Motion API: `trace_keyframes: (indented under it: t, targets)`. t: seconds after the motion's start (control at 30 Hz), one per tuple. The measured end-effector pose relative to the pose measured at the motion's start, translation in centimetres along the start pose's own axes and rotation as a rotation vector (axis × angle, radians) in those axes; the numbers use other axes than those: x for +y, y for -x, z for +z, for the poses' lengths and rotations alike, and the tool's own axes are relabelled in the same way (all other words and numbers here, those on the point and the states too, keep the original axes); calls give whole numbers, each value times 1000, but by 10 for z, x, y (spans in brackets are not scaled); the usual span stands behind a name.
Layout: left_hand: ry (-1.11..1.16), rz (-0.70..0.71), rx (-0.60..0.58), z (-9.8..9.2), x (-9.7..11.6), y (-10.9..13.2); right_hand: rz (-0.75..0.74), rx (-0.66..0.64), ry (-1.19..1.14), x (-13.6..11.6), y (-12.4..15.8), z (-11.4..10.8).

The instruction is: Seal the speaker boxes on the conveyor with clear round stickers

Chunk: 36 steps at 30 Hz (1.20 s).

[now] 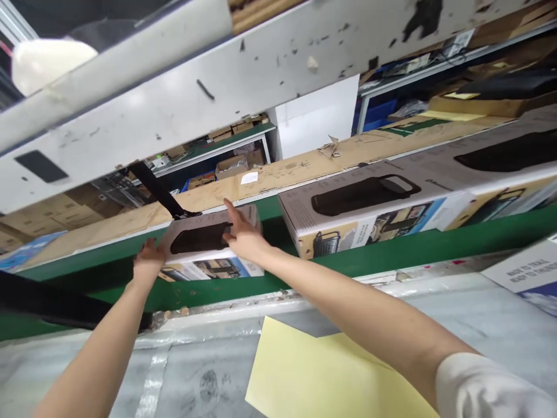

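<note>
A white printed carton [209, 247] with a dark product picture lies on the green conveyor belt [391, 255]. My left hand [148, 261] touches the carton's left end, and my right hand [243, 232] rests spread across its upper right corner. Neither hand clearly grips it. To the right, a larger carton of the same print [374, 209] lies on the belt, with a further one [509, 151] beyond it. The carton's far side is hidden.
A white overhead beam [130, 87] and a black strap [152, 188] cross the view above the belt. A cardboard strip [261, 177] runs along the belt's far side. A yellow sheet [331, 371] lies on a grey plastic-covered surface [195, 360] below my arms.
</note>
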<state>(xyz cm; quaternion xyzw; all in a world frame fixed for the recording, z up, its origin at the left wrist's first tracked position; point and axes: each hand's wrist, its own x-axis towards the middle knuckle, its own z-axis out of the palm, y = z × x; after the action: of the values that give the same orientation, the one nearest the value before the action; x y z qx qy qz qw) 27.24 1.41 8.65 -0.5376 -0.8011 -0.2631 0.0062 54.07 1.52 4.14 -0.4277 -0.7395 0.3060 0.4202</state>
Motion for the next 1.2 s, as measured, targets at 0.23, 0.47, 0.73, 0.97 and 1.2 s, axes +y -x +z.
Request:
trace_keyframes:
  t: [0.23,0.47,0.73,0.97,1.2]
  targets:
    - [-38,348,-279,37,75,77,129,153,-222,7,-12,-37]
    - [-260,359,-244,49,89,103,253,-106,-378,13,-10,-44]
    - [-276,345,-223,43,86,105,358,-149,-472,8,-20,-30]
    - [-66,398,-263,39,71,101,341,-227,-574,-4,-15,-39]
    - [309,364,-446,24,59,91,365,-241,-628,-3,-11,-32]
